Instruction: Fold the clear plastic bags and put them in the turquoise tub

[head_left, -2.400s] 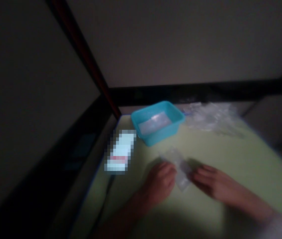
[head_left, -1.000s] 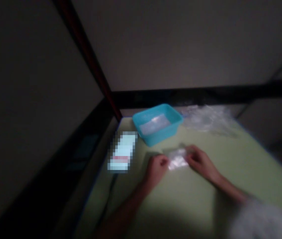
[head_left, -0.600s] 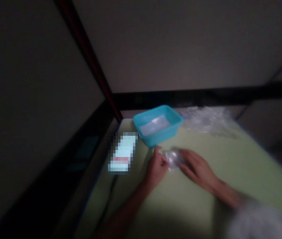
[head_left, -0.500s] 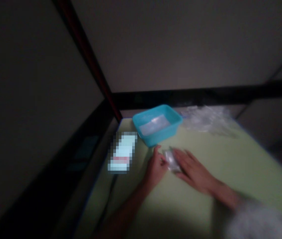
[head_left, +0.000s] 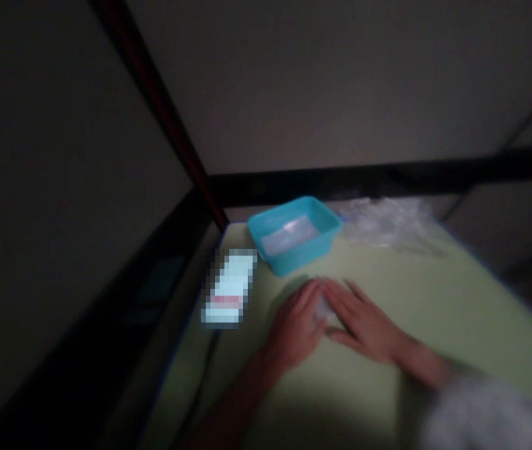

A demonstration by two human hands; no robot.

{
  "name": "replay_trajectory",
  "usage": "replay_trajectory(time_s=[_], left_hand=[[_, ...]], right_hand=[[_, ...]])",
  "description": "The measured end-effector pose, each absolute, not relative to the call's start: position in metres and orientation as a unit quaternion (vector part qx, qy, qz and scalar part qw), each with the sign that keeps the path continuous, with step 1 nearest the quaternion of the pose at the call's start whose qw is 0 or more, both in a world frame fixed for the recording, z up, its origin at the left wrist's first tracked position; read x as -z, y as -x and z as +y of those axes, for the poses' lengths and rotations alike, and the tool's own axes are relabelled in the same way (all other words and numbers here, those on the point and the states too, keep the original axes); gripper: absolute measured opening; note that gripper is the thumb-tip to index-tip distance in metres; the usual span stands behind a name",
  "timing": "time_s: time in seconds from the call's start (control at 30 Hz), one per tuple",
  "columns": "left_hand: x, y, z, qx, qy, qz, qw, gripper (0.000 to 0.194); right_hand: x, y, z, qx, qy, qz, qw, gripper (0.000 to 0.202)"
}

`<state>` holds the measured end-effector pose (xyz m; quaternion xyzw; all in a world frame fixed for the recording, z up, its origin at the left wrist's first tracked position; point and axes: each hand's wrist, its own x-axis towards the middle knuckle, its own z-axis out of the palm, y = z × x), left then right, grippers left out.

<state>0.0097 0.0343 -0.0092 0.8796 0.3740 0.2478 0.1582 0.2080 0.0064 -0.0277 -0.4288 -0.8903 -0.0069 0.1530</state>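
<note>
A small clear plastic packet (head_left: pixel 324 309) lies on the pale green tabletop, partly covered by both hands. My left hand (head_left: pixel 296 325) rests over its left side with the fingers stretched forward. From the right, my right hand (head_left: pixel 362 319) lies flat on the packet's other side, thumb apart from the fingers. The fingertips of the two hands nearly meet at the packet's far edge. What is inside the packet is too blurred to tell.
Beyond my hands stands a turquoise plastic basket (head_left: pixel 301 259) with flat clear packets (head_left: pixel 291 236) in it. A heap of clear plastic bags (head_left: pixel 387 222) lies at the back right. A lit phone (head_left: pixel 230 287), pixelated, sits at the left edge with a dark cable (head_left: pixel 207 365).
My left hand has gone from curled fingers beside the packet to lying stretched over its left part. My right hand stays in almost the same place.
</note>
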Motion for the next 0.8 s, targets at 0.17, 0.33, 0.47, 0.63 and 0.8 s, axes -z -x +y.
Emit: replay_trajectory(time_s=[0.17,0.33,0.47,0.63,0.8], left_hand=[[0.017,-0.014,0.026,-0.128,-0.927,0.346,0.067,0.054],[0.026,-0.012,0.019,-0.096,-0.924,0.370,0.025,0.058],[0.024,-0.013,0.019,-0.087,-0.924,0.372,0.019,0.060],[0.024,-0.014,0.022,-0.084,-0.925,0.369,0.027,0.059],[0.024,-0.012,0.028,-0.107,-0.927,0.356,0.054,0.060]], right_hand=[[0.029,-0.209,0.007,0.009,0.426,-0.895,0.133,0.080],[0.030,-0.210,0.005,-0.001,0.428,-0.895,0.127,0.078],[0.030,-0.209,0.004,-0.005,0.435,-0.891,0.131,0.079],[0.027,-0.210,0.007,-0.032,0.440,-0.888,0.132,0.078],[0.019,-0.226,0.014,-0.104,0.411,-0.889,0.174,0.065]])
